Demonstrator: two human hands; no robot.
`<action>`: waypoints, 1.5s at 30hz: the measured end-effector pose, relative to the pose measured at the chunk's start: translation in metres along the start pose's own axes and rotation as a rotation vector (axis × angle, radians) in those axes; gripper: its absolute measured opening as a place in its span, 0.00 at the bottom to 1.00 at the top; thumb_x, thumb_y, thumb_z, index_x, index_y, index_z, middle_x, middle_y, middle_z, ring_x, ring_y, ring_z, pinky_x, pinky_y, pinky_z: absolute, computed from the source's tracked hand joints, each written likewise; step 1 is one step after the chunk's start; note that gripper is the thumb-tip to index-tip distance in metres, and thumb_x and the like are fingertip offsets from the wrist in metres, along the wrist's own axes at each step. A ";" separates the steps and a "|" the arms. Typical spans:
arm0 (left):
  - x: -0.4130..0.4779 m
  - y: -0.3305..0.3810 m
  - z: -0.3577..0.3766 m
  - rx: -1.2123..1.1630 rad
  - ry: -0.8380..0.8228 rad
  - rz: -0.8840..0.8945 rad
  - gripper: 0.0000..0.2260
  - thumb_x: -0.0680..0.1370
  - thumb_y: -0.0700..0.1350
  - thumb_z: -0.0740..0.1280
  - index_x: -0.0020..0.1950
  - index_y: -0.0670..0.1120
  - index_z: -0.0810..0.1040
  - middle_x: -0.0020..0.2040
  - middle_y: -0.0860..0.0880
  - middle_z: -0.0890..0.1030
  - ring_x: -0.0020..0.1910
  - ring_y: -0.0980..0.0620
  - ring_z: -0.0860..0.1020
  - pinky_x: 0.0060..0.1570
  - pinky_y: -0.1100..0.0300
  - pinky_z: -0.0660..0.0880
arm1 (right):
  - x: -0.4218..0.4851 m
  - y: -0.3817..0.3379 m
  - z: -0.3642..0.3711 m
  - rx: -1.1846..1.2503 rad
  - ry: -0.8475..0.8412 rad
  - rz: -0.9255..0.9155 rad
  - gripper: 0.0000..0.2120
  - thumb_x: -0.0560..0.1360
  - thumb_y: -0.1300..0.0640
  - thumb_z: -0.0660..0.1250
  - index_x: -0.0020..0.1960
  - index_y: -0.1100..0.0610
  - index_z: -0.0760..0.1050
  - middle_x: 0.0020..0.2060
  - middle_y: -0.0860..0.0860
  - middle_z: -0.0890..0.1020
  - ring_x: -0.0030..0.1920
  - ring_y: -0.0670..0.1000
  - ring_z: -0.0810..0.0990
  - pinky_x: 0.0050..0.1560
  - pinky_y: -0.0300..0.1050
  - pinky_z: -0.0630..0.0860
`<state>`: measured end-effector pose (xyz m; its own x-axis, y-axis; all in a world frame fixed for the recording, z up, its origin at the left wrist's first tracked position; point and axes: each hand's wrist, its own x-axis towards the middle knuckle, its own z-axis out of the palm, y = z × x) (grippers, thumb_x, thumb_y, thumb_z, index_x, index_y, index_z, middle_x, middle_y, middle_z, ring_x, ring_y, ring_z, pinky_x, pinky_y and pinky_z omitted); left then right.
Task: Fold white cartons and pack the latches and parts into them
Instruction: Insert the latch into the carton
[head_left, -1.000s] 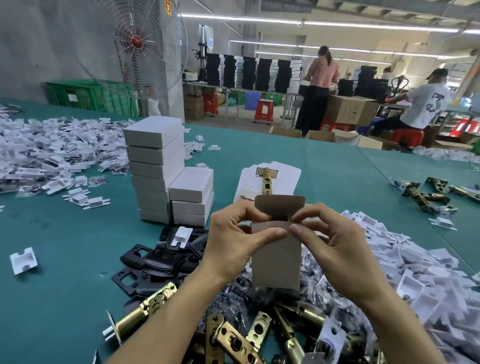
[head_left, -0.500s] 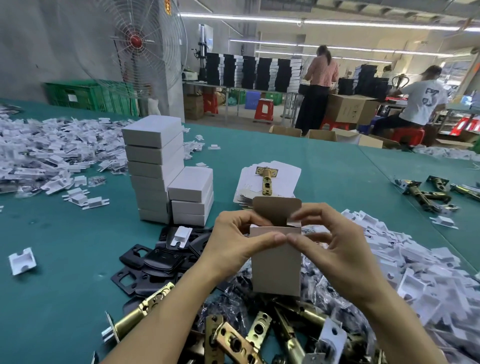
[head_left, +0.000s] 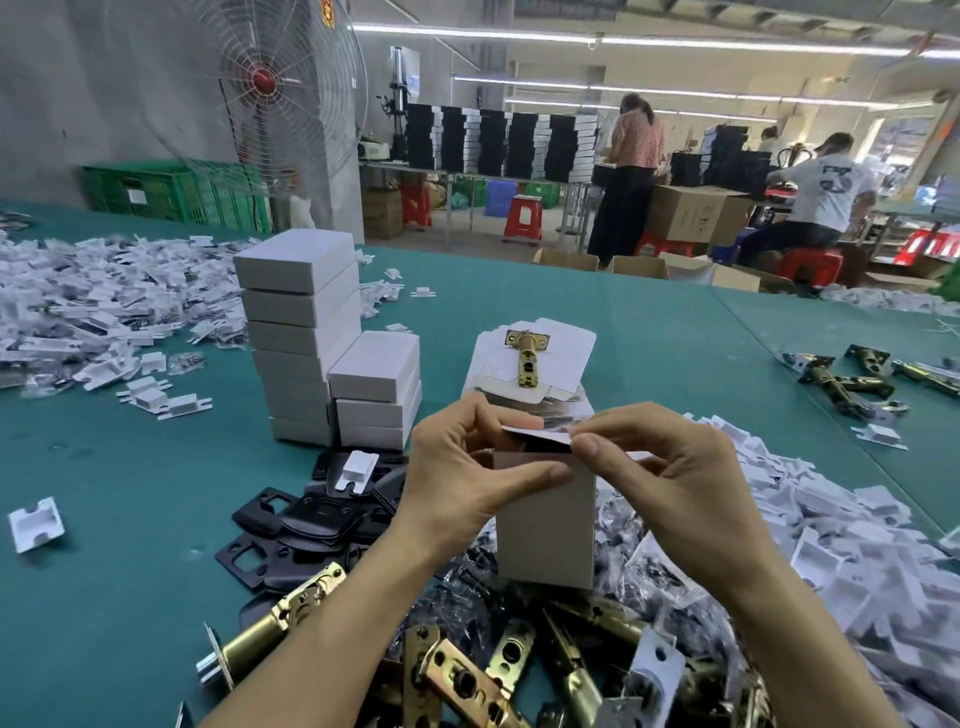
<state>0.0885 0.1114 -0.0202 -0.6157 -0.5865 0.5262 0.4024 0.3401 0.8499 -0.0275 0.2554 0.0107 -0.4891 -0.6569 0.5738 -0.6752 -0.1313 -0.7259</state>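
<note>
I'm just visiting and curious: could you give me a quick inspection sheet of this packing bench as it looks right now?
Surface: green-covered table, crowded.
Job's things: white carton held upright, top flap folded almost flat; brass latches heaped near; one latch lying on flat carton blanks; finished cartons stacked.
Clutter: white plastic inserts, black plates, bagged screws.
Grippers: left hand and right hand both pinch the carton's top.
Cables: nothing seen.
Surroundings: standing fan; two workers behind.
</note>
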 end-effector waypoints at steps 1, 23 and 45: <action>0.000 0.001 0.000 -0.013 -0.006 -0.009 0.17 0.62 0.49 0.84 0.36 0.52 0.75 0.48 0.50 0.86 0.48 0.50 0.85 0.45 0.56 0.82 | 0.000 0.000 0.000 -0.001 0.003 0.004 0.07 0.70 0.44 0.70 0.46 0.43 0.84 0.42 0.41 0.85 0.45 0.46 0.84 0.41 0.42 0.79; 0.006 0.003 0.000 -0.140 -0.057 -0.105 0.05 0.79 0.35 0.68 0.49 0.45 0.75 0.53 0.47 0.86 0.56 0.49 0.84 0.49 0.56 0.82 | 0.000 -0.003 0.010 -0.107 0.149 0.066 0.07 0.73 0.55 0.74 0.41 0.45 0.79 0.38 0.38 0.83 0.37 0.42 0.83 0.35 0.29 0.72; 0.005 0.003 -0.005 -0.316 -0.164 -0.270 0.03 0.66 0.43 0.74 0.38 0.50 0.82 0.55 0.42 0.85 0.55 0.44 0.83 0.49 0.54 0.80 | 0.000 -0.010 0.004 -0.026 -0.035 0.058 0.03 0.70 0.50 0.74 0.42 0.49 0.84 0.41 0.41 0.86 0.42 0.46 0.85 0.45 0.51 0.83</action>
<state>0.0897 0.1055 -0.0152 -0.8160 -0.4909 0.3052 0.3838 -0.0655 0.9211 -0.0190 0.2537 0.0163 -0.5081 -0.6887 0.5173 -0.6608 -0.0736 -0.7470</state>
